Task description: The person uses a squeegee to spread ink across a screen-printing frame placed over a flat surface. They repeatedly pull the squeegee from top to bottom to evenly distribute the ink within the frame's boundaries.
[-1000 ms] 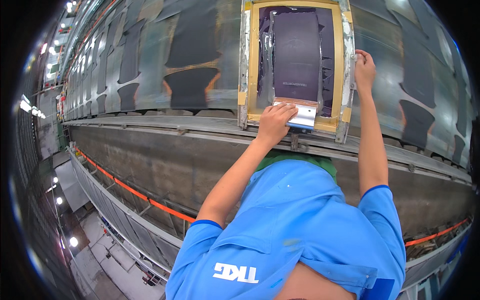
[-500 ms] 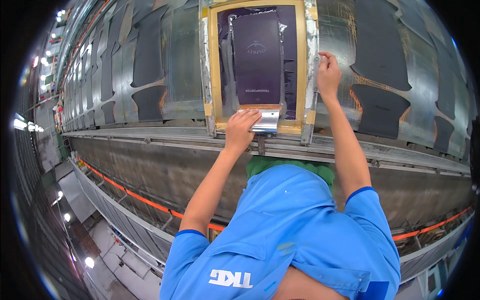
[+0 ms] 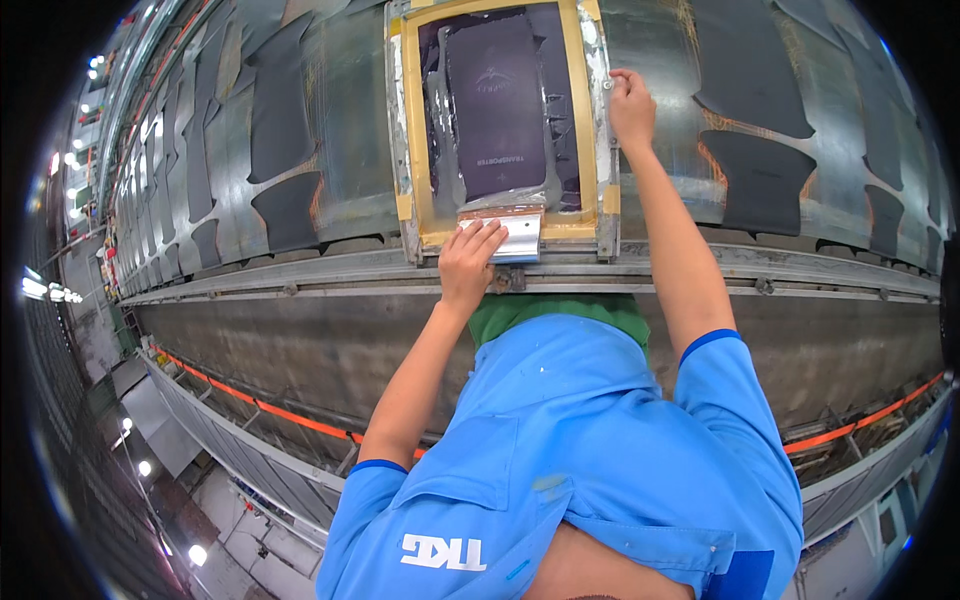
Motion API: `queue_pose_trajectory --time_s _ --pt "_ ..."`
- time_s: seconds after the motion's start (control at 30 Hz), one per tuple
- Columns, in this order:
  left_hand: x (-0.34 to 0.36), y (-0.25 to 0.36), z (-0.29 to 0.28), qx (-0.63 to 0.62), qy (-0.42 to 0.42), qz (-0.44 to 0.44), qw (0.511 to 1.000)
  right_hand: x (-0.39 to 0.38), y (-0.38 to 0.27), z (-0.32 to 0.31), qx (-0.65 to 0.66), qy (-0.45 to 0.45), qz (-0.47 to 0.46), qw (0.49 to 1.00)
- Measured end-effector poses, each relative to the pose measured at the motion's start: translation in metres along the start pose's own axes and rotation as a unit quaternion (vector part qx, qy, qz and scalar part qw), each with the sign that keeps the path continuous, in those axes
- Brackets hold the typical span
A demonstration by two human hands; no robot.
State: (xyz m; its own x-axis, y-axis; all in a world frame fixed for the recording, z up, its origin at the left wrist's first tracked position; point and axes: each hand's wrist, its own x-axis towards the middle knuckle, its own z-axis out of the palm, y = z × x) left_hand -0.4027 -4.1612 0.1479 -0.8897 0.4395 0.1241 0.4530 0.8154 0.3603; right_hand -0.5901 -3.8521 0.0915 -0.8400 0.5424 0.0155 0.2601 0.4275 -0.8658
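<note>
A screen-printing frame [image 3: 412, 130] with yellowish tape round its border lies on the long table. Through its mesh show a dark purple panel, a pale emblem and streaks of wet-looking ink. My left hand [image 3: 468, 265] is closed on a squeegee [image 3: 520, 238] with a shiny metal holder and a brownish blade. The squeegee rests at the near end of the mesh, by the frame's lower border, with a smear of ink just beyond the blade. My right hand [image 3: 632, 110] has its fingers curled against the frame's right edge, gripping it.
Dark cut fabric pieces [image 3: 757, 180] lie in rows on the shiny table [image 3: 350, 130] to both sides of the frame. A metal rail [image 3: 340, 272] runs along the near edge. An orange strip [image 3: 270, 408] and lit lamps [image 3: 198, 555] show lower left.
The whole view has shifted and turned a little. Against the frame, the squeegee sits slightly closer to the near border. Both hands keep their hold.
</note>
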Motion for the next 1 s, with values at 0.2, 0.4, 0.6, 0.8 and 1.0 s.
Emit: queue_pose_trajectory --time_s 0.2,0.4,0.6,0.8,1.0 --pt "0.116 -0.052 0.023 0.034 0.063 0.025 0.997 -0.003 -0.008 -0.011 -0.015 -0.017 0.032 0.999" --pt "0.301 -0.135 -0.003 -0.030 0.018 -0.035 0.999 -0.013 -0.012 -0.009 -0.053 -0.010 -0.001 0.999" --pt "0.336 -0.124 0.030 0.096 0.016 -0.040 0.994 -0.005 0.016 -0.007 -0.035 0.004 -0.018 0.999" --pt "0.181 -0.067 0.029 0.006 0.085 -0.013 0.996 0.003 0.022 -0.005 -0.061 -0.029 -0.011 0.998" --pt "0.035 -0.016 0.025 -0.001 0.090 0.002 0.996 0.010 0.028 -0.002 -0.025 -0.044 -0.008 0.999"
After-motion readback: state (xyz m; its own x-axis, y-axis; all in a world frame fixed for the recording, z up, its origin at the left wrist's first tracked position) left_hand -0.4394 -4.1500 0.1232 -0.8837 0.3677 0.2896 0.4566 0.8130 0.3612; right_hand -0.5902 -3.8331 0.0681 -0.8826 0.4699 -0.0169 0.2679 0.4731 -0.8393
